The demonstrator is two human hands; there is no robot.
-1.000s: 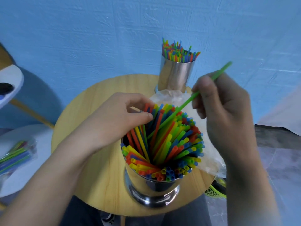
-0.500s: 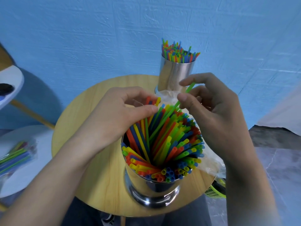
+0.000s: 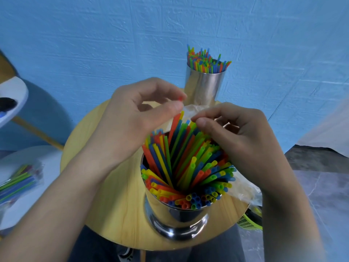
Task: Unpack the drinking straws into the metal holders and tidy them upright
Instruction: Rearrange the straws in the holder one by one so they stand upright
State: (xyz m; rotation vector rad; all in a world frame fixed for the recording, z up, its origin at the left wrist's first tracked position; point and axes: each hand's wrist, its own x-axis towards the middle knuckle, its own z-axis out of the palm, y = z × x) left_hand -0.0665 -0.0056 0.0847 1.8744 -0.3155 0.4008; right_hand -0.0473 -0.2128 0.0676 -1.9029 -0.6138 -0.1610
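Drinking straws [image 3: 188,163], in many colours, fill the near metal holder [image 3: 175,214], which stands at the near edge of the round wooden bench [image 3: 113,205]; they fan and lean toward the far edge rather than standing straight. The left hand [image 3: 132,118] has its grip closed on one orange straw [image 3: 174,125], thumb and forefinger pinching it near its top, whose tip shows between them. The right hand [image 3: 245,140] has its curled fingers and thumb at the tops of the straws on the far right of the bundle; I cannot tell whether its grip pinches one or only nudges them.

A second ago the right hand held a long green straw slanting high above the bundle, and half a second ago that straw was sliding down; now nothing sticks up there, so it seems seated among the rest. The left hand, which lay against the bundle's left side, has risen to the orange straw. This looks like single-straw straightening, with the unpacking of this batch probably done.

A crumpled clear wrapper [image 3: 243,190] lies just behind and right of the holder; a far metal holder [image 3: 204,84], also full, stands at the far edge. Off the bench to the left, a sealed straw packet [image 3: 17,182] lies on a white surface.
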